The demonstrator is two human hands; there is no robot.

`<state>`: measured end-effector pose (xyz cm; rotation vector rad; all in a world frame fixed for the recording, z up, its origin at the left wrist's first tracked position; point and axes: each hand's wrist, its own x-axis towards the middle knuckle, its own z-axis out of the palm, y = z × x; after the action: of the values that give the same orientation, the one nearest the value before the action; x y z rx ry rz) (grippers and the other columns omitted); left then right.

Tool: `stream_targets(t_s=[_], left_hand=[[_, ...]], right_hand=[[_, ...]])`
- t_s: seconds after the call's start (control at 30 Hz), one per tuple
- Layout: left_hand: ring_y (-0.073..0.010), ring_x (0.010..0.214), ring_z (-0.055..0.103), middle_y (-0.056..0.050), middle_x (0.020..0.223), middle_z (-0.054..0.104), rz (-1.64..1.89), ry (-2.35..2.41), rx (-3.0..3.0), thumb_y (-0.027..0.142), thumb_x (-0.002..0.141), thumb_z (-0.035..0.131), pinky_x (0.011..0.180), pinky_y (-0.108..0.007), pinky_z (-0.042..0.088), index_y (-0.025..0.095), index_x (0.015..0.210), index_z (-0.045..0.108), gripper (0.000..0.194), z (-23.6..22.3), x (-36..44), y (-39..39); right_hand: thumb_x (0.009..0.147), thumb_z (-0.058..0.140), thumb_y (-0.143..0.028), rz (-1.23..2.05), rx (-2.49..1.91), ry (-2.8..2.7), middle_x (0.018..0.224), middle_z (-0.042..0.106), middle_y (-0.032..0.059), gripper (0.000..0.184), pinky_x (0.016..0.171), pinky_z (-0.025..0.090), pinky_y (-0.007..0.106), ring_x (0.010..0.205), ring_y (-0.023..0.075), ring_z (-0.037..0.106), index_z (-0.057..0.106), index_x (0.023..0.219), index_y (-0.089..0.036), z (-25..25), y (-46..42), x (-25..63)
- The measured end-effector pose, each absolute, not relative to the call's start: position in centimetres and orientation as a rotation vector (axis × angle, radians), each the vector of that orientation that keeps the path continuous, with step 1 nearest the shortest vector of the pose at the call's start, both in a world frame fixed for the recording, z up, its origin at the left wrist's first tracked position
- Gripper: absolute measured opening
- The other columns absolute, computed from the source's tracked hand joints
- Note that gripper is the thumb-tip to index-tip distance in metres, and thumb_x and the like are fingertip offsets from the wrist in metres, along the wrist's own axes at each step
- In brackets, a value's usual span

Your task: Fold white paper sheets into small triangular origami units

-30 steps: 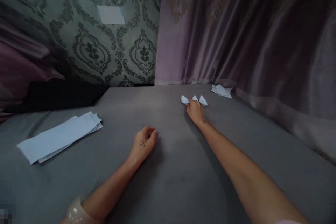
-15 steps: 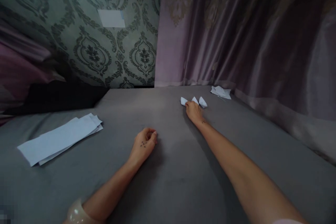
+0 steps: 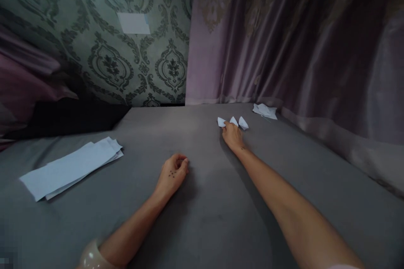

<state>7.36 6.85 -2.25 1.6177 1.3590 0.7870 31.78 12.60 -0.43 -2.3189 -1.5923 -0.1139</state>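
Three small white folded paper pieces stand in a row toward the back of the grey sheet. My right hand (image 3: 232, 135) reaches out to them, its fingertips pinched on the near edge of the leftmost folded paper piece (image 3: 221, 122). Just beyond the knuckles is the middle folded paper piece (image 3: 233, 120), its lower part hidden by the hand. The right folded paper piece (image 3: 243, 123) stands apart from my fingers. Nearer to me, my left hand (image 3: 173, 171) rests on the sheet with fingers curled to the thumb; nothing shows in it.
On the left lies a stack of white paper strips (image 3: 72, 168). Crumpled white paper (image 3: 265, 111) lies at the back right by the purple curtain (image 3: 208, 50). A black cloth (image 3: 78, 117) is at the back left, before the patterned wall (image 3: 142, 59).
My right hand has drawn very slightly toward me and left, still at the leftmost folded paper piece. My left hand stays in place. The view has tilted up a little.
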Motion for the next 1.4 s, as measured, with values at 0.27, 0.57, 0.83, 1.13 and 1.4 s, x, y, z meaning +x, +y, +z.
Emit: stream_targets(t_s=[0.27, 0.57, 0.83, 1.13, 1.4], left_hand=[[-0.0137, 0.048, 0.054, -0.002, 0.059, 0.06, 0.791, 1.352, 1.609, 0.037, 0.079, 0.047, 0.047, -0.022, 0.037, 0.014, 0.089, 0.059, 0.028, -2.4, 7.3, 6.9], [-0.0109, 0.044, 0.047, 0.001, 0.058, 0.057, 0.776, 1.317, 1.665, 0.038, 0.078, 0.046, 0.045, -0.022, 0.037, 0.014, 0.084, 0.059, 0.027, -2.5, 7.1, 6.9], [-0.0099, 0.047, 0.048, 0.0, 0.063, 0.057, 0.828, 1.239, 1.638, 0.036, 0.079, 0.048, 0.044, -0.02, 0.037, 0.014, 0.088, 0.059, 0.026, -3.0, 6.9, 6.9], [-0.0165, 0.068, 0.061, -0.006, 0.073, 0.067, 0.914, 1.445, 2.015, 0.023, 0.082, 0.045, 0.068, -0.027, 0.045, 0.014, 0.092, 0.065, 0.024, -2.4, 5.5, 7.5], [-0.0194, 0.081, 0.063, -0.01, 0.085, 0.07, 0.916, 1.557, 2.054, 0.02, 0.083, 0.045, 0.077, -0.029, 0.046, 0.013, 0.093, 0.067, 0.026, -3.2, 5.0, 8.6]], right_hand=[[0.094, 0.044, -0.026, -0.017, -2.173, -1.805, 0.109, 0.064, 0.0111, 0.034, 0.081, 0.044, 0.03, 0.098, 0.0211, 0.061, 0.051, 0.126, -0.019, -0.5, 7.5, 28.0], [0.093, 0.047, -0.029, 0.041, -1.735, -2.186, 0.11, 0.06, 0.0087, 0.024, 0.09, 0.043, 0.034, 0.101, 0.022, 0.051, 0.064, 0.107, -0.018, -1.5, -0.2, 24.3], [0.093, 0.046, -0.025, 0.013, -1.621, -2.144, 0.113, 0.06, 0.008, 0.027, 0.093, 0.043, 0.035, 0.101, 0.0212, 0.05, 0.064, 0.112, -0.017, -2.5, -0.7, 24.9], [0.092, 0.046, -0.022, -0.02, -1.582, -2.126, 0.107, 0.061, 0.0076, 0.025, 0.092, 0.042, 0.033, 0.097, 0.0189, 0.05, 0.066, 0.107, -0.018, -2.9, -0.3, 24.9], [0.091, 0.044, -0.018, -0.079, -1.614, -2.086, 0.102, 0.062, 0.008, 0.026, 0.091, 0.04, 0.033, 0.096, 0.019, 0.051, 0.067, 0.104, -0.018, -3.3, 0.0, 24.6]])
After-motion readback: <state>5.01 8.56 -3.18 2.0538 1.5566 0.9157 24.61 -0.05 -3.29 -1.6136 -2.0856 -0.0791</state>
